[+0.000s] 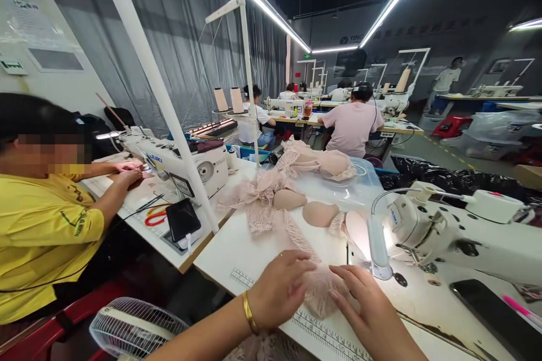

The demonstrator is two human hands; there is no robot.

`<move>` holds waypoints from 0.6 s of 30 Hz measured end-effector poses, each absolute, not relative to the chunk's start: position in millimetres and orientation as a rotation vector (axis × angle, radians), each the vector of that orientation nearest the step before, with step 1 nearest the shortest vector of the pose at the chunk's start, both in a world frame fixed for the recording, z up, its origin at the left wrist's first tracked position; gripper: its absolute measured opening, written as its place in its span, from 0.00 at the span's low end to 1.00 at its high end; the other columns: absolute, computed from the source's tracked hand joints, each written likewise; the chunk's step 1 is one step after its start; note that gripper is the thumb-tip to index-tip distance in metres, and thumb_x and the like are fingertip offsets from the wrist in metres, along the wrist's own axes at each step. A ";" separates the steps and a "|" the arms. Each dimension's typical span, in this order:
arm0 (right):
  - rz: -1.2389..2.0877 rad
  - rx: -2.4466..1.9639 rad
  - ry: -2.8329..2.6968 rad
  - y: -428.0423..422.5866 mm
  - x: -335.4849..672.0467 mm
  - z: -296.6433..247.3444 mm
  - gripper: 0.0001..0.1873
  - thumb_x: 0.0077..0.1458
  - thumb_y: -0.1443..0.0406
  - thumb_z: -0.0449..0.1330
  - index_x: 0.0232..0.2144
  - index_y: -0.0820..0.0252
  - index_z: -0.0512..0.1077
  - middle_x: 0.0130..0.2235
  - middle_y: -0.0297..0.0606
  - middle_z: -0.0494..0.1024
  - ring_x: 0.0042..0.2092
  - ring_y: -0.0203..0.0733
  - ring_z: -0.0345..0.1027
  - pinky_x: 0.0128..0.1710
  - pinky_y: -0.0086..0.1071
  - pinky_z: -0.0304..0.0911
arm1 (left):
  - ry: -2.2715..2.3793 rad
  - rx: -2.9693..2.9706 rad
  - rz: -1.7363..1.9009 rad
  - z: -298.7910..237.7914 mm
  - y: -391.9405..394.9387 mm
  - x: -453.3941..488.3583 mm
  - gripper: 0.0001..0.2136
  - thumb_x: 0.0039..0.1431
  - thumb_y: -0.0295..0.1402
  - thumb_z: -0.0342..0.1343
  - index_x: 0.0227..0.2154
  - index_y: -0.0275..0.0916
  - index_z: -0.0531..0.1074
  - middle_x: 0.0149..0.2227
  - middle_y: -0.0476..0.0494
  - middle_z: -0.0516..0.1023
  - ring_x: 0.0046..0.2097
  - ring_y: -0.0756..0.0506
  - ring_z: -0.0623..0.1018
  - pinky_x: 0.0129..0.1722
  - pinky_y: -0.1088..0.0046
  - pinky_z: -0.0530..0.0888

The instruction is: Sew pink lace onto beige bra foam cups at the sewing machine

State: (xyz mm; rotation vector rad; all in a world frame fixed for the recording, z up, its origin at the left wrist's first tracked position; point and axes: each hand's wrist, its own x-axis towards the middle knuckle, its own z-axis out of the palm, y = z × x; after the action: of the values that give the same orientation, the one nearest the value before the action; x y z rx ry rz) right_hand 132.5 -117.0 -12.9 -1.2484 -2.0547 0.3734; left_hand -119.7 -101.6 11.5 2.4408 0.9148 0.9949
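My left hand (282, 287) and my right hand (366, 304) rest side by side on a strip of pink lace fabric (317, 290) on the white sewing table (241, 254). Both have fingers curled and pressed on the lace. A gold bracelet circles my left wrist. The lace runs back past padded bra cups (319, 213) to a pile of the same fabric (262, 192). My white sewing machine (457, 231) stands just right of my hands, its lamp (375, 242) lit beside the needle area.
A person in a yellow shirt (42, 225) works at a Juki sewing machine (178, 161) on the left table. A small fan (133, 327) sits low left. A dark phone (499, 316) and pink pen lie right. Other people sew at tables further back.
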 end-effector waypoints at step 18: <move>0.618 -1.246 -1.664 -148.5 127.8 29.8 0.19 0.68 0.45 0.57 0.37 0.46 0.79 0.41 0.38 0.81 0.45 0.48 0.75 0.45 0.35 0.69 | 0.764 1.535 0.615 36.6 -84.8 -100.3 0.31 0.47 0.57 0.72 0.45 0.36 0.80 0.32 0.49 0.73 0.33 0.50 0.70 0.37 0.73 0.69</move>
State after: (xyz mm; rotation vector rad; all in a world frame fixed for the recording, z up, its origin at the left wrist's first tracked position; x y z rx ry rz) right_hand 127.8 -148.5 29.8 -1.2456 -1.6642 0.6183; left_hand -100.3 -84.8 36.6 1.5351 0.7643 0.6154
